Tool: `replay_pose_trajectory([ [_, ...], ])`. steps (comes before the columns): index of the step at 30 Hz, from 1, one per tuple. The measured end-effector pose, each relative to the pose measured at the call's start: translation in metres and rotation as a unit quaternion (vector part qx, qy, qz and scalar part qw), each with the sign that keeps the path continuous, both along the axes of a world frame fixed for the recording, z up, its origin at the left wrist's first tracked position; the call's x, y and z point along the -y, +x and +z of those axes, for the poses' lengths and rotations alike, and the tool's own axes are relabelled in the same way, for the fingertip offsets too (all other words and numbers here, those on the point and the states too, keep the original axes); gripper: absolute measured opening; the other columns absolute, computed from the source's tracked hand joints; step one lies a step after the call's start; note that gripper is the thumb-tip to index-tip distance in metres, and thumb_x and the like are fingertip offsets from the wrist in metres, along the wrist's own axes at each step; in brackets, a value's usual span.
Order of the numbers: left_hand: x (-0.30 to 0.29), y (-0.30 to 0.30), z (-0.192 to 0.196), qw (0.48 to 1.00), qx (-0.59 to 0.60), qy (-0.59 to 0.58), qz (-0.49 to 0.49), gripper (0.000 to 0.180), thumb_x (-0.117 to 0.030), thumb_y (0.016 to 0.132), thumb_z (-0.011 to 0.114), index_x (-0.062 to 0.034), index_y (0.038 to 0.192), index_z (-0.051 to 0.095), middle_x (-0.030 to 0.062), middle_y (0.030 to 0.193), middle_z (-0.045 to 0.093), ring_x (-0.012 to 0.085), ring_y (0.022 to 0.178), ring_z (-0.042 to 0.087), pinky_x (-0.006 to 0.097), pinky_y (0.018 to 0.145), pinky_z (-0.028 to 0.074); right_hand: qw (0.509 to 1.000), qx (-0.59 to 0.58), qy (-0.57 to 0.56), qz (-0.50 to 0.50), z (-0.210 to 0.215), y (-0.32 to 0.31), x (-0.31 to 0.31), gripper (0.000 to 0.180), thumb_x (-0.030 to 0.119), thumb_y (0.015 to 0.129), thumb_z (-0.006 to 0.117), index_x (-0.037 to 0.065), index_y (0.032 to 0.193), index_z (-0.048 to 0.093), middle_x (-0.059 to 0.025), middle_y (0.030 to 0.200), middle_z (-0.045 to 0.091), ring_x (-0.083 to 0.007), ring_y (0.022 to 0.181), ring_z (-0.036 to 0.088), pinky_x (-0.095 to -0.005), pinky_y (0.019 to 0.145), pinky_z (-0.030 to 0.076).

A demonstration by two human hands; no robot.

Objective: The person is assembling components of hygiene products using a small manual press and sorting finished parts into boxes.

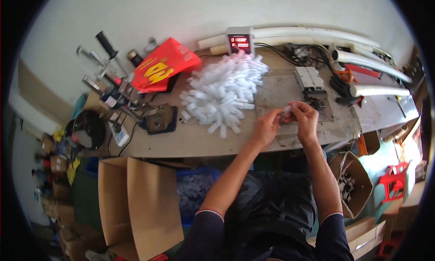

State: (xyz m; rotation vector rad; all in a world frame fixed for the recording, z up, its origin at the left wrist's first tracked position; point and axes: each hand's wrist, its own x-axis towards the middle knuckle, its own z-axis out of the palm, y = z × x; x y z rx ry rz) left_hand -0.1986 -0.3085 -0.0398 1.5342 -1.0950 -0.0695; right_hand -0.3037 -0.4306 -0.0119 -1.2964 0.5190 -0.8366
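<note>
One small whitish plastic piece (287, 110), location: at your fingertips, over the front part of the desk (195, 141). Your left hand (268, 126): fingers curled nearly closed, pinching the piece from its left. Your right hand (306, 119): thumb and fingers bent together on the same piece, exact contact partly hidden. Beyond your right hand: one metal fixture (310, 79). Left of your hands: one heap of translucent white plastic tubes (222, 93); behind it, one grey box with a red-lit display (239, 41). Farther left: one red bag (164, 66). Below, left: one open cardboard box (152, 206).
</note>
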Motion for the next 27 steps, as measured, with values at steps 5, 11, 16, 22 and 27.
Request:
replay_pose_trajectory([
  [5, -0.003, 0.003, 0.002, 0.998, 0.036, -0.041, -0.005, 0.009, -0.007, 0.100, 0.062, -0.0047, 0.108, 0.066, 0.0157, 0.083, 0.069, 0.0259, 0.066, 0.069, 0.038, 0.061, 0.053, 1.000, -0.010, -0.027, -0.004, -0.006, 0.002, -0.004, 0.018, 0.005, 0.099, 0.064, -0.007, 0.111, 0.071, -0.0094, 0.086, 0.072, -0.0138, 0.068, 0.069, -0.0276, 0.062, 0.060],
  [11, -0.018, 0.001, 0.006, 0.993, 0.060, -0.077, 0.068, 0.009, -0.007, 0.098, 0.063, -0.0047, 0.107, 0.065, 0.0182, 0.087, 0.068, 0.0389, 0.080, 0.069, 0.044, 0.067, 0.053, 0.999, 0.010, -0.041, 0.014, -0.005, 0.009, -0.039, 0.033, 0.010, 0.101, 0.063, -0.005, 0.131, 0.060, -0.0063, 0.092, 0.072, -0.0097, 0.068, 0.065, -0.0260, 0.059, 0.056],
  [16, -0.057, -0.016, 0.019, 0.981, 0.115, -0.122, 0.096, 0.011, -0.004, 0.095, 0.066, -0.0038, 0.106, 0.066, 0.0166, 0.092, 0.069, 0.0382, 0.079, 0.069, 0.044, 0.066, 0.053, 0.990, -0.031, -0.127, -0.061, -0.040, 0.002, -0.044, 0.028, 0.010, 0.102, 0.060, -0.003, 0.126, 0.062, -0.0031, 0.086, 0.069, -0.0056, 0.060, 0.057, -0.0217, 0.050, 0.044],
  [22, -0.235, 0.004, 0.033, 0.905, 0.266, -0.046, 0.329, 0.011, -0.006, 0.093, 0.072, -0.0023, 0.103, 0.070, 0.0144, 0.088, 0.073, 0.0281, 0.073, 0.072, 0.038, 0.067, 0.059, 0.994, -0.039, -0.104, 0.000, -0.031, -0.001, -0.050, 0.016, 0.007, 0.102, 0.058, 0.000, 0.112, 0.069, -0.0039, 0.082, 0.069, -0.0056, 0.059, 0.056, -0.0217, 0.050, 0.044],
  [27, -0.406, 0.044, 0.040, 0.812, 0.045, -0.015, 0.582, 0.017, -0.013, 0.103, 0.062, -0.0038, 0.117, 0.066, 0.0076, 0.095, 0.074, 0.0174, 0.078, 0.070, 0.031, 0.074, 0.057, 0.993, -0.069, -0.097, 0.022, -0.034, -0.003, -0.045, 0.016, 0.005, 0.100, 0.058, 0.000, 0.111, 0.069, -0.0037, 0.081, 0.069, -0.0055, 0.060, 0.055, -0.0216, 0.053, 0.044],
])
